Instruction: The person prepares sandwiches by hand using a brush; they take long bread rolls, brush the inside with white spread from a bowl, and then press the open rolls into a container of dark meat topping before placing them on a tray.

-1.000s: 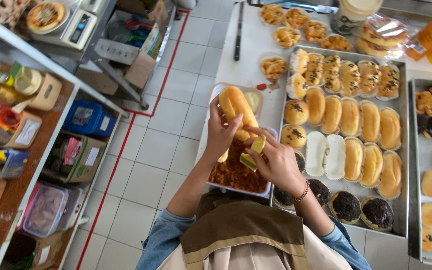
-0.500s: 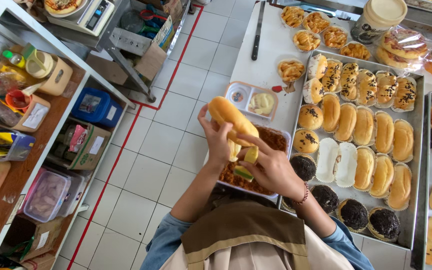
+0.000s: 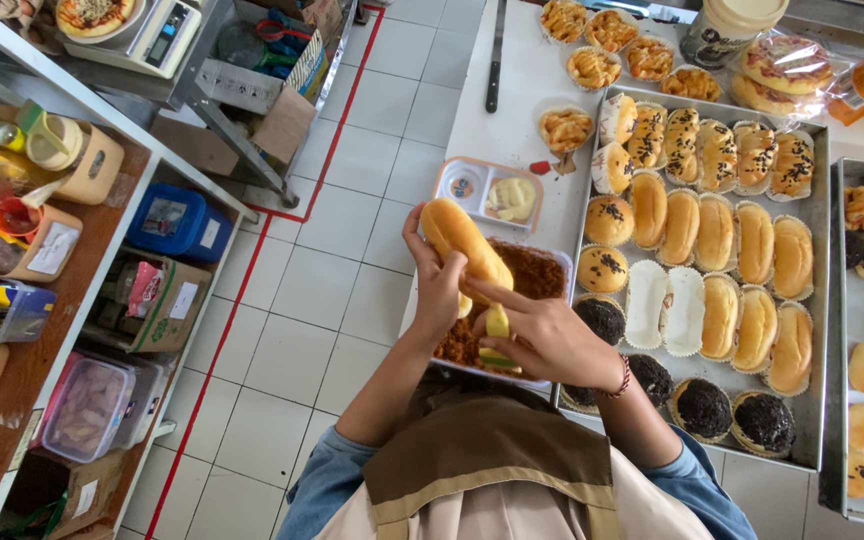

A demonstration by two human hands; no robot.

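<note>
Since the earlier frames the long bun point(image 3: 466, 250) had risen slightly above the clear tub point(image 3: 542, 275) of brown shredded filling, and the right hand point(image 3: 542, 338) had closed in beside it. The left hand point(image 3: 439, 290) gripped the smooth, golden, oblong bun from below, fingers wrapped around it. The right hand pinched a small pale-yellow scraper point(image 3: 496, 322) against the bun's underside. One metal tray point(image 3: 812, 300) alongside held glossy long buns, dark crumbed rounds and two empty white paper cases.

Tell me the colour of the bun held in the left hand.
Golden-yellow bun, in the left hand; head view.
</note>
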